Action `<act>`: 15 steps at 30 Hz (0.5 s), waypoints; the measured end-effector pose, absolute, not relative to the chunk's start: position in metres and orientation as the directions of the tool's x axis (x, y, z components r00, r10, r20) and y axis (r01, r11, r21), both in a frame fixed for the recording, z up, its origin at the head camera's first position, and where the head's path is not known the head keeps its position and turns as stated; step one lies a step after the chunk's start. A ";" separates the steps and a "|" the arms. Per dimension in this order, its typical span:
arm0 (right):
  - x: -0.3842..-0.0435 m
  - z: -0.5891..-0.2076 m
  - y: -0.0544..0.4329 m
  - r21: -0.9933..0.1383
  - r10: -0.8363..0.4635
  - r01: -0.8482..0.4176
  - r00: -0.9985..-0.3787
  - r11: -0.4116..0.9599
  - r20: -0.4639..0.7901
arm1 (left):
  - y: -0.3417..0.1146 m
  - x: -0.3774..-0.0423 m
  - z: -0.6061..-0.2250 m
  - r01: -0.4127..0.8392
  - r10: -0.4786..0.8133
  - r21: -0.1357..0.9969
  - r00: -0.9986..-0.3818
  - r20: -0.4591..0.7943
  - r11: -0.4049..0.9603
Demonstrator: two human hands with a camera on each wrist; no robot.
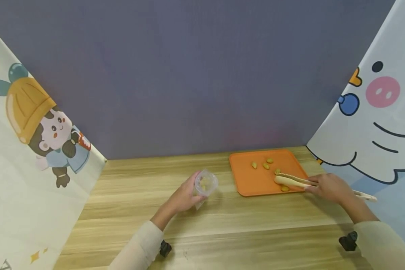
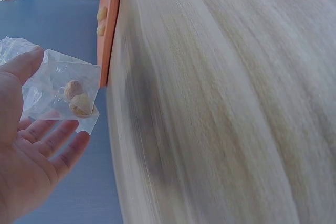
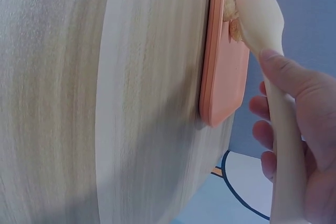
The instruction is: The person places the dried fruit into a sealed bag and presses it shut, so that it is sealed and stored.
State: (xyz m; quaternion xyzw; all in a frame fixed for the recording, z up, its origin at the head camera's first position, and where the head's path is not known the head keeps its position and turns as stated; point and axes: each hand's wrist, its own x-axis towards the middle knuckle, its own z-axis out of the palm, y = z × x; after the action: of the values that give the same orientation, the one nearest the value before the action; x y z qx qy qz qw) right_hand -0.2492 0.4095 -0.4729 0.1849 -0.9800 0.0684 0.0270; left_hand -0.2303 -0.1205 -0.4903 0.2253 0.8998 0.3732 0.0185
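My left hand [image 1: 185, 195] grips a clear plastic bag [image 1: 207, 180] with its mouth spread wide, thumb on one side and fingers on the other. Two tan, wrinkled, nut-like ovals [image 2: 79, 99] show at the bottom of the bag in the left wrist view. My right hand [image 1: 332, 189] holds cream-coloured tongs [image 1: 291, 181] over the orange tray [image 1: 243, 183]. Several more of the nut-like ovals [image 1: 266, 165] lie on that tray. One oval [image 1: 277, 171] is right at the tips of the tongs; another [image 1: 285, 188] lies on the near side of them.
The tray stands toward the back right of the wood-grain table [image 1: 138, 202]. A grey panel [image 1: 189, 75] rises behind the table. Printed cartoon sheets [image 1: 30, 150] border both sides.
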 end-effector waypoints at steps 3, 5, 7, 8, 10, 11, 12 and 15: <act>-0.249 -0.471 0.410 -0.123 -0.351 -0.359 -0.933 0.925 0.083 | -0.119 -0.232 -0.491 0.402 0.424 0.676 -0.894 0.145 0.618; -0.249 -0.470 0.410 -0.119 -0.346 -0.355 -0.934 0.927 0.086 | -0.119 -0.233 -0.492 0.406 0.425 0.672 -0.893 0.147 0.620; -0.249 -0.471 0.410 -0.110 -0.345 -0.353 -0.934 0.929 0.089 | -0.118 -0.233 -0.492 0.406 0.425 0.670 -0.893 0.147 0.622; -0.249 -0.471 0.410 -0.108 -0.343 -0.352 -0.935 0.930 0.090 | -0.118 -0.233 -0.492 0.406 0.425 0.670 -0.893 0.147 0.621; -0.249 -0.472 0.408 -0.104 -0.342 -0.351 -0.935 0.931 0.093 | -0.118 -0.233 -0.493 0.408 0.427 0.669 -0.892 0.148 0.621; -0.249 -0.472 0.408 -0.103 -0.344 -0.353 -0.934 0.930 0.098 | -0.118 -0.233 -0.493 0.409 0.429 0.670 -0.891 0.148 0.620; -0.249 -0.472 0.406 -0.099 -0.347 -0.357 -0.932 0.929 0.103 | -0.118 -0.233 -0.493 0.411 0.430 0.669 -0.890 0.149 0.619; -0.249 -0.471 0.403 -0.094 -0.354 -0.365 -0.928 0.926 0.115 | -0.119 -0.232 -0.493 0.417 0.434 0.667 -0.888 0.153 0.618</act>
State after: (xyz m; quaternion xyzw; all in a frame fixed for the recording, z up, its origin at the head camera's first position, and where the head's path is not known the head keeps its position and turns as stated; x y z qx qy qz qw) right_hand -0.2490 0.4030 -0.4714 0.1832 -0.9803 0.0568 0.0480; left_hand -0.2321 -0.1186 -0.4931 0.2368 0.8992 0.3676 0.0115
